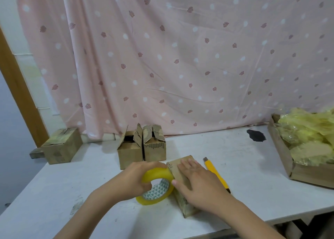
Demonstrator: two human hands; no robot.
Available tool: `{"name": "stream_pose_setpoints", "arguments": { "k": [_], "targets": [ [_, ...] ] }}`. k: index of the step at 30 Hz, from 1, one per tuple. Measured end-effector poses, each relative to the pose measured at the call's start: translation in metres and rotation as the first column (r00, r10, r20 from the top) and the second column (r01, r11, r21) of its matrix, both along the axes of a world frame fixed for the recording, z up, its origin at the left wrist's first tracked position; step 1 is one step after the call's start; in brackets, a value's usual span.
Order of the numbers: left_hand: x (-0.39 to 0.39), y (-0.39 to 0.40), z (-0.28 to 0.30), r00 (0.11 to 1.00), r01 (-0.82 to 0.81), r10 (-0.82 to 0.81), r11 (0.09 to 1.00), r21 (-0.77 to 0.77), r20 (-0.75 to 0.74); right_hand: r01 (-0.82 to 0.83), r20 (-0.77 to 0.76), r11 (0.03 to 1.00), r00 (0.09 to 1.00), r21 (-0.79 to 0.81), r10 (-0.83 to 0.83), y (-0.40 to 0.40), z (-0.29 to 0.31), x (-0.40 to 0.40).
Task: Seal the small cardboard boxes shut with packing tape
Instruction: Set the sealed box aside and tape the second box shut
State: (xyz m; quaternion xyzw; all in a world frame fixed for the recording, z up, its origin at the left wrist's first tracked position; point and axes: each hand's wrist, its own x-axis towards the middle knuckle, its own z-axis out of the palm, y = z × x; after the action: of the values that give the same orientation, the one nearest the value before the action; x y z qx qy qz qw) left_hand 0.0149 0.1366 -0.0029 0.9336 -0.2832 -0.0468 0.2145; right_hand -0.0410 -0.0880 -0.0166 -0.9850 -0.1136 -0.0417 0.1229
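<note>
- A cardboard box (182, 182) lay at the front of the surface (235, 159), the tape roll (156, 186) touching its left side.
- A utility knife (216, 173) lay just right of it.
- Two open boxes (141, 146) stood behind, side by side.
- A closed box (61, 145) sat far left; a tray (289, 159) far right.
</note>
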Motion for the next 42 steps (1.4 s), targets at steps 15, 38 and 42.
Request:
{"name": "stream_pose_setpoints", "arguments": {
  "k": [15, 38, 42],
  "targets": [
    [0.004, -0.005, 0.017, 0.999, -0.009, 0.02, 0.955, 0.298, -0.036, 0.032, -0.054, 0.992, 0.998, 0.123, -0.026, -0.005, -0.001, 0.004],
    [-0.002, -0.014, 0.023, 0.999, 0.011, -0.022, 0.947, 0.32, 0.029, 0.319, -0.428, 0.931, 0.827, -0.176, -0.364, 0.04, 0.059, 0.047],
    [-0.004, -0.006, 0.022, 1.0, 0.009, -0.015, 0.97, 0.242, 0.021, 0.307, -0.453, 0.925, 0.807, -0.223, -0.377, 0.042, 0.056, 0.06]
  ]
}}
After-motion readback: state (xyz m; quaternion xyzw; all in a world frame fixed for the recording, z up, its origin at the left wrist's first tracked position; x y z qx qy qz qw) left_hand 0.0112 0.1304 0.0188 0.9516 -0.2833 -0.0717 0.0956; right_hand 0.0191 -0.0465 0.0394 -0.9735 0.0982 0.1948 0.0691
